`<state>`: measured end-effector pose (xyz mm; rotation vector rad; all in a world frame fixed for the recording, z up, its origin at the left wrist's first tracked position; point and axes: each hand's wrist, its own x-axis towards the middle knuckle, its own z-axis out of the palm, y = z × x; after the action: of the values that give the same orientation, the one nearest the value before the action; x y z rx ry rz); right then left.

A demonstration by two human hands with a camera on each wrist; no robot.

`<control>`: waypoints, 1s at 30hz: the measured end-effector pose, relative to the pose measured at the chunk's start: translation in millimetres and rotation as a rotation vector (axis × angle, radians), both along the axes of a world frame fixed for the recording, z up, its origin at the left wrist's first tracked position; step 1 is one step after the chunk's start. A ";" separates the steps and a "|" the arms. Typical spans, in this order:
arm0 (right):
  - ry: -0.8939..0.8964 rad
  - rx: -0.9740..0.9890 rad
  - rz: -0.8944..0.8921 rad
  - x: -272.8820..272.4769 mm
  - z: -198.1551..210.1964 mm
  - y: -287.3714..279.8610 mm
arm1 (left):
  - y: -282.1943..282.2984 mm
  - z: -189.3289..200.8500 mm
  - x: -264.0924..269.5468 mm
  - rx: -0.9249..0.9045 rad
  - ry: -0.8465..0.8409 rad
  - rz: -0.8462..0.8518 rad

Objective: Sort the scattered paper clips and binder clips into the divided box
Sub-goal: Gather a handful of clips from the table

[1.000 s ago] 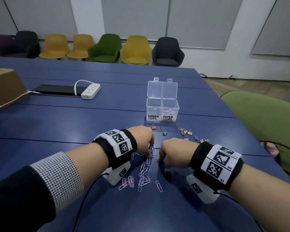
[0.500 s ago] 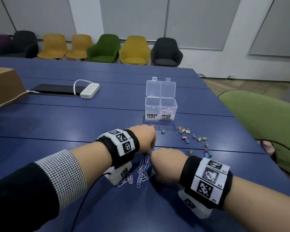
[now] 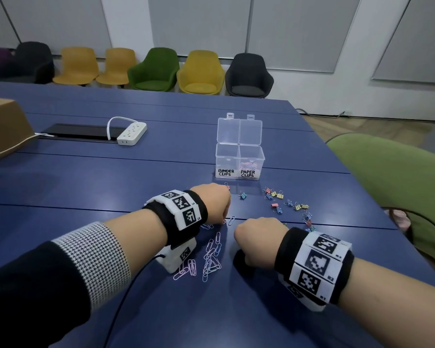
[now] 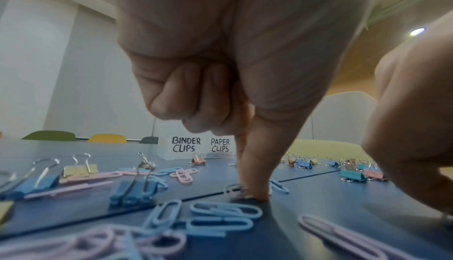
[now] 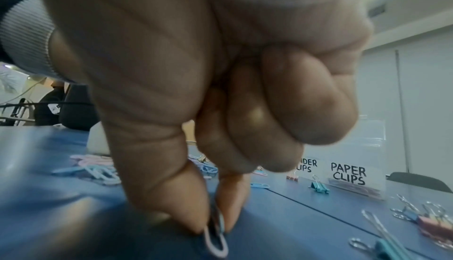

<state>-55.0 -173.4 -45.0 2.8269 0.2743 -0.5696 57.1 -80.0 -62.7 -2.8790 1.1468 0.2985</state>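
Observation:
The clear divided box [image 3: 239, 160] stands open ahead, labelled BINDER CLIPS left and PAPER CLIPS right; paper clips lie in the right half. Pastel paper clips [image 3: 211, 257] are heaped between my wrists. Coloured binder clips [image 3: 286, 203] are strewn right of the box front. My left hand [image 3: 211, 204] points thumb and forefinger down at the table seam, pinching a pale paper clip [image 4: 235, 190]; the other fingers are curled in. My right hand [image 3: 259, 238] pinches a pale blue and pink paper clip [image 5: 215, 241] on edge against the table, between thumb and forefinger.
A white power strip [image 3: 132, 134] and a black panel lie at the back left, beside a cardboard box [image 3: 5, 124]. A green chair [image 3: 397, 182] stands off the table's right edge. More binder clips [image 4: 132, 192] lie left of my left hand.
My right hand has drawn a little left and towards me, down onto a loose clip. My left hand has stayed almost in place at the seam.

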 end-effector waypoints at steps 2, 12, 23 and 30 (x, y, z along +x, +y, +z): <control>-0.014 -0.017 0.005 1.7 -0.5 0.9 | -1.7 -0.6 0.3 0.032 -0.022 -0.015; 0.004 0.076 -0.124 21.2 -4.9 -11.5 | 8.4 1.6 2.8 0.061 0.109 0.004; 0.269 2.245 -0.876 25.8 -21.2 -44.7 | 91.0 9.4 0.8 -1.381 1.528 0.686; 0.195 2.195 -1.051 37.8 -26.0 -40.4 | 104.4 3.6 -8.8 -1.311 1.616 0.641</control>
<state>-17.2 -213.8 -70.9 4.7246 -1.9120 -1.1292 48.3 24.5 -59.1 -3.4640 -0.0724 3.3933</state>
